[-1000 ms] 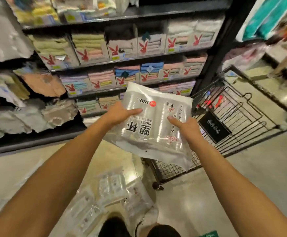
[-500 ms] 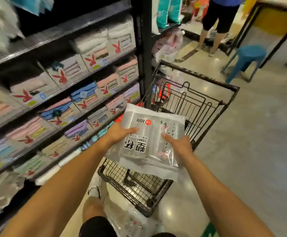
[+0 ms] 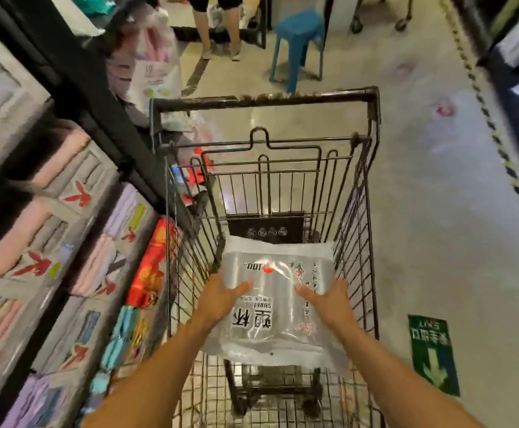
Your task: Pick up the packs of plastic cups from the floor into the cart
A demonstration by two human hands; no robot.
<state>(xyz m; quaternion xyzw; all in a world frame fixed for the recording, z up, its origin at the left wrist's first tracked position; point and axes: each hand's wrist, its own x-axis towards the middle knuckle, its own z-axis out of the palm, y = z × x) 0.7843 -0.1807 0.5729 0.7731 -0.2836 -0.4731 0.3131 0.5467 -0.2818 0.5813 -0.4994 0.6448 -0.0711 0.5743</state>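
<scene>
Item: pack of plastic cups point(image 3: 278, 304), one, a flat clear plastic bag with rows of stacked transparent cups dimly visible through it and a loose, crinkled margin at its near and far ends. Printing, upside down to the wearer: two large black characters, 塑杯, with "SUBEI" in small black capitals beside them; "100" next to a red dot toward the far end; thin columns of small script and a pink mark along the right side, too small to read. Location: held over the near half of the cart point(image 3: 264, 100), between its left and right wire walls. Hands: left hand point(image 3: 221, 299) grips the pack's left edge and right hand point(image 3: 329, 302) its right edge, each thumb lying on top; the fingers beneath are hidden. Cart: dark wire, with a black placard point(image 3: 266, 228) on its far inner wall. Left: shelves of boxed towels point(image 3: 76, 193) bearing a red rabbit-head logo. Right, on the floor point(image 3: 437, 211): a green sticker point(image 3: 432, 350) reading "EXIT", with a white arrow. Far: a blue stool point(image 3: 298, 35) and a person's legs point(image 3: 218, 26).
</scene>
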